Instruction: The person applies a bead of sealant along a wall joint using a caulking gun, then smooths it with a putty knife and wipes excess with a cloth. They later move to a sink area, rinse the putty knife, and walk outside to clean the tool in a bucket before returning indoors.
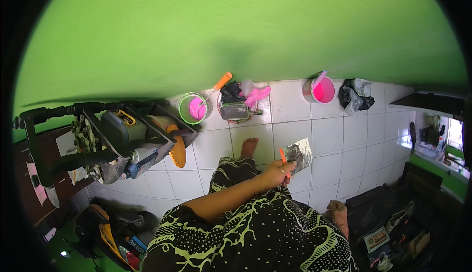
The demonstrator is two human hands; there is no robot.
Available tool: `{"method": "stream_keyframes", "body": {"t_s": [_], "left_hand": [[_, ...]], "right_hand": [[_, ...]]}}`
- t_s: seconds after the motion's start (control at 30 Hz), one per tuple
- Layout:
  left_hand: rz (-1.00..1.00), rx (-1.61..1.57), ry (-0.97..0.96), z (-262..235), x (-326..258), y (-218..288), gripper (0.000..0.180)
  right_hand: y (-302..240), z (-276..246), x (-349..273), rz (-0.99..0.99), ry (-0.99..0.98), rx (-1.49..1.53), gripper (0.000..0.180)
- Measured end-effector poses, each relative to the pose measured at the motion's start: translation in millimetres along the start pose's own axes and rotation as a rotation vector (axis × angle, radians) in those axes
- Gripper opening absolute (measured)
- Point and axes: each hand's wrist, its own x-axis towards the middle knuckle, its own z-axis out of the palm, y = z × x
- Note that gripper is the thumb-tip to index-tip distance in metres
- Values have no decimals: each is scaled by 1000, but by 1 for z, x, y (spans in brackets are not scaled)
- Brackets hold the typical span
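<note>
While the left hand (276, 174) reaches out over the white tiled floor (285, 129), its fingers are closed firmly on a flat scraper (299, 155), thumb laid across the near edge, with no gap left in the grip. The scraper's grey blade juts to the right of the fingers, smeared with whitish paste along its far side; an orange strip shows at the edge they hold. Below and to the right of the fingers, a bare limb (339, 215) shows at the hem of the dark patterned garment (255, 228); I cannot tell whether it is a hand or a foot, nor how the right hand stands.

Just beyond the fingers, to their left, a bare foot (249, 147) rests on the tiles. Farther off in that direction, near the green wall (246, 31), are a green-rimmed tub of pink liquid (195, 109) with an orange-handled tool (222, 81) leaning out, and dark plastic (231, 92) beside a pink bag (258, 95). Beyond the fingers to the right stand a pink-filled bucket (308, 94) and, beside it, a black bag (350, 97).
</note>
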Motion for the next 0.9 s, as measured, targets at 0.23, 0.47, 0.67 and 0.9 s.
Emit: {"method": "stream_keyframes", "body": {"t_s": [0.23, 0.47, 0.67, 0.9], "left_hand": [[62, -353, 195, -8, 33, -90, 34], [43, -850, 509, -61, 41, -177, 27], [50, -1098, 580, -128, 98, -226, 29], [-33, -1079, 679, -211, 144, -300, 34]], "right_hand": [[69, -43, 60, 142, -130, -334, 25], [32, -69, 177, 251, 20, -556, 24], [-128, 126, 218, -299, -137, -569, 29], [-192, 482, 205, -843, -619, -819, 37]]}}
